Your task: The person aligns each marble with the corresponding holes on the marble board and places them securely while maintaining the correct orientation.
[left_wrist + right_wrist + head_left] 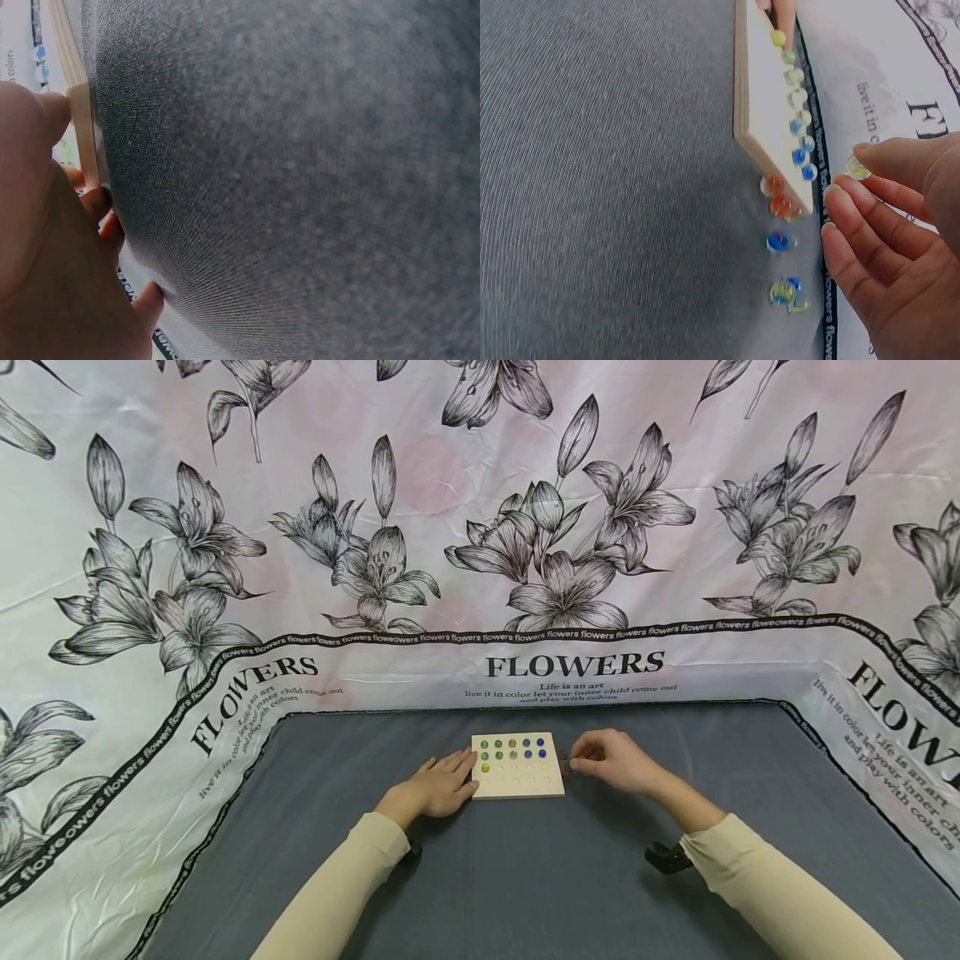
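The right hand [611, 762] pinches a glass marble [859, 168], likely slick, best held across its middle; the left hand [435, 785], fingers extended, touches a wooden board [525, 791].

Table [525, 877] under grey cloth, with a board and loose marbles on it.
The dark grey, finely ribbed cloth [270, 843] is edged by a thin black line and a pale band [420, 672] lettered "FLOWERS". Flat on it lies a light wooden board [517, 790]; just beside its right end are loose glass marbles: orange-red ones [772, 185] closest, then a blue one [780, 241], then a small cluster [782, 292] of yellow-green and blue, slightly blurred.
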Available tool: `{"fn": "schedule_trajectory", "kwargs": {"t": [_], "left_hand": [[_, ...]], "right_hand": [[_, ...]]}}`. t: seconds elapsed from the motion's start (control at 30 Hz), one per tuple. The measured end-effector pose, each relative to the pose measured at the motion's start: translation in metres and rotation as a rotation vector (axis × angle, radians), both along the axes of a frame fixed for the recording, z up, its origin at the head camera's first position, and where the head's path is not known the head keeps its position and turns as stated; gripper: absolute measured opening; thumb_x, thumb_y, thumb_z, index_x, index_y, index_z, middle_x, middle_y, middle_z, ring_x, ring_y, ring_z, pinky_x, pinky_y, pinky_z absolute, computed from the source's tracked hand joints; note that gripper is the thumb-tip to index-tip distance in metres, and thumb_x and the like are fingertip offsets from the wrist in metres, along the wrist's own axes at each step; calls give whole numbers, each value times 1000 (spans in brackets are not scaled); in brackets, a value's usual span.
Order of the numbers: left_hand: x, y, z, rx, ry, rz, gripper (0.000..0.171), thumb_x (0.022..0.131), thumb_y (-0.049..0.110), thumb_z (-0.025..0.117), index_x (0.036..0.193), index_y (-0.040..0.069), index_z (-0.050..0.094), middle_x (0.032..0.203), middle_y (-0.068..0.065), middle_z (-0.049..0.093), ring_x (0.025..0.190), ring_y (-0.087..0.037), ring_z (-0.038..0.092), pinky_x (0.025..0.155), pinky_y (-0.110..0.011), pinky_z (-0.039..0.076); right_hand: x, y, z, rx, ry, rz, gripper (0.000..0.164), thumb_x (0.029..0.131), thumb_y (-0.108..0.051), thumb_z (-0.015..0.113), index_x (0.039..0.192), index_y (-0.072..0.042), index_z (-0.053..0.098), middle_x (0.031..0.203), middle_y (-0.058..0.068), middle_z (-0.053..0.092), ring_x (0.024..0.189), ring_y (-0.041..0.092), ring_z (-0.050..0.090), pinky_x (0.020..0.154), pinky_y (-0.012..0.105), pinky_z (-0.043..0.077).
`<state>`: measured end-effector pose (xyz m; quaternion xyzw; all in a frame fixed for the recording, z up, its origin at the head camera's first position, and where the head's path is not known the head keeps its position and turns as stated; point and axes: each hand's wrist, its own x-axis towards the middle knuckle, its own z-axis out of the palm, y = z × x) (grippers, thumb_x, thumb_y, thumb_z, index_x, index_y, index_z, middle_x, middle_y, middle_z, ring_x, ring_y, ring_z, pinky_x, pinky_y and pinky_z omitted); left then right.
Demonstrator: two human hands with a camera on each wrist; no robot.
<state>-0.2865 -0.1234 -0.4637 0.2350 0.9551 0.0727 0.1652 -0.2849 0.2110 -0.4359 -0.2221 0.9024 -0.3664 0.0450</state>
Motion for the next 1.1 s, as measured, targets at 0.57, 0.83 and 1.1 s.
{"fn": "schedule_trajectory", "kwargs": {"t": [0.57, 0.83, 1.1], "left_hand": [[0, 1, -1, -6, 6, -6, 64, 113, 44, 30, 166, 13, 15, 172, -5, 14, 158, -22, 13, 126, -53, 11], [1, 2, 2, -9, 2, -7, 64, 112, 45, 31, 166, 14, 16, 172, -3, 15, 158, -20, 15, 126, -51, 13], [0, 1, 1, -32, 11, -11, 64, 112, 45, 30, 166, 14, 16, 172, -4, 16, 158, -21, 16, 126, -51, 14]], "right_hand": [[0, -28, 4, -29, 25, 50, 11, 97, -11, 71, 104, -2, 73, 89, 1, 70, 79, 15, 64, 67, 32, 52], [-2, -39, 0, -48, 50, 66, 8, 96, -12, 73, 101, -6, 73, 88, 0, 70, 79, 12, 63, 70, 31, 53], [-3, -48, -4, -80, 62, 102, 8, 97, -12, 72, 101, -5, 74, 88, 0, 70, 78, 12, 64, 70, 30, 53]]}}
